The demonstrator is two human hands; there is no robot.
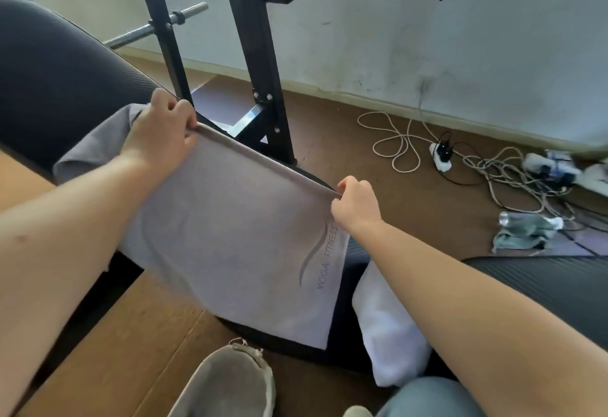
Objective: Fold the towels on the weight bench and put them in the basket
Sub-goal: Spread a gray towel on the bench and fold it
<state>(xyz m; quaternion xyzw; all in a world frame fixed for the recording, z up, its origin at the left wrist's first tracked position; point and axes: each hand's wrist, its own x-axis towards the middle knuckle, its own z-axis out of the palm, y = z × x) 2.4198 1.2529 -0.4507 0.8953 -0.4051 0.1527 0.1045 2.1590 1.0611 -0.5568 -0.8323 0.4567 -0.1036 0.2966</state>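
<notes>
A pale grey towel [237, 245] printed "YOGA FITNESS" hangs stretched over the black padded weight bench [59, 64]. My left hand [161, 130] pinches its upper left corner. My right hand [355, 206] pinches the upper right corner, so the top edge runs taut between them. Another grey towel [95, 146] lies crumpled on the bench behind my left hand. A white towel [385, 324] lies below my right forearm. No basket shows in the frame.
The bench's black steel uprights [256, 64] and a barbell bar [154, 28] stand behind. Tangled cables and a power strip [442, 153] lie on the brown floor at right, with a bottle on a green cloth [523, 232]. A grey slipper [230, 383] is below.
</notes>
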